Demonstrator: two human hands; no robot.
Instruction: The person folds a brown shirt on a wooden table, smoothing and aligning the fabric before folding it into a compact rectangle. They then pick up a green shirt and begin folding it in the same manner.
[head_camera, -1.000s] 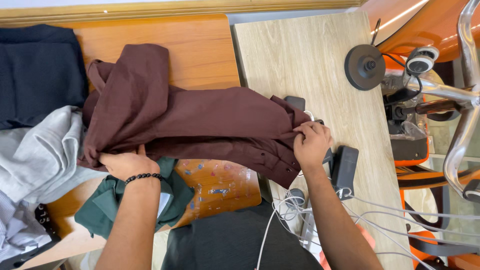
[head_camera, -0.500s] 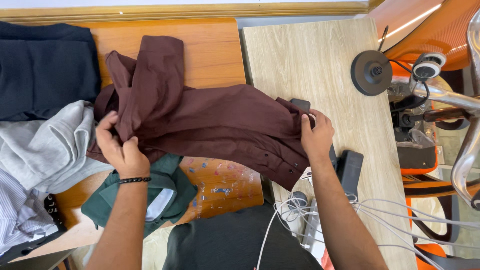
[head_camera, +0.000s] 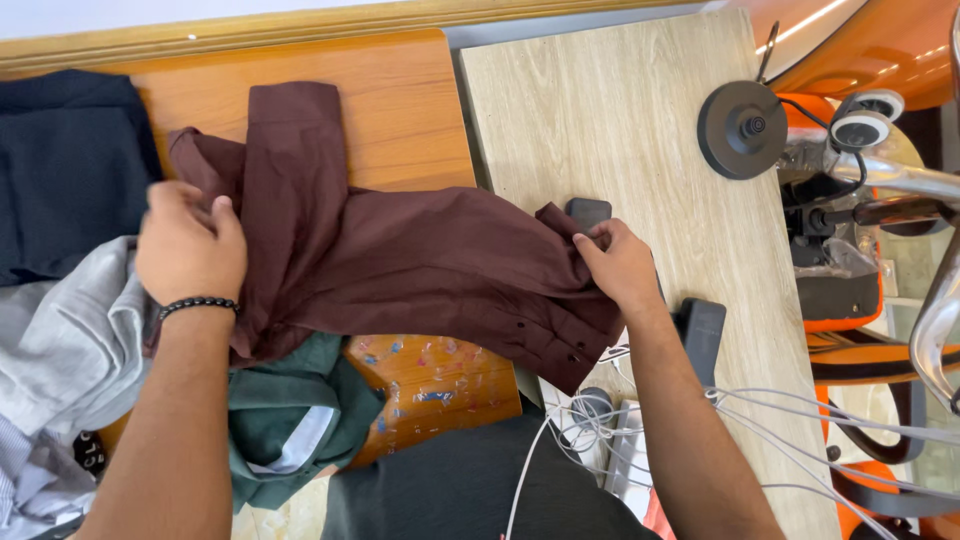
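My left hand (head_camera: 190, 245) and right hand (head_camera: 620, 262) each pinch an end of the maroon shirt (head_camera: 420, 265) spread across both tabletops. A grey garment (head_camera: 65, 340) lies left, a green one (head_camera: 290, 420) nearer me, cables (head_camera: 600, 430) near right.

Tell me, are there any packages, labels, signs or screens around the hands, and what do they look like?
No packages, signs or lit screens show.
Printed patch: lower left edge, on a dark item under the grey cloth; small, black with white marks.
Sticker-like marks: on the orange wooden surface below the maroon shirt; small, pale blue and pink.
Dark flat devices: beside the right hand; rectangular, black, faces blank.
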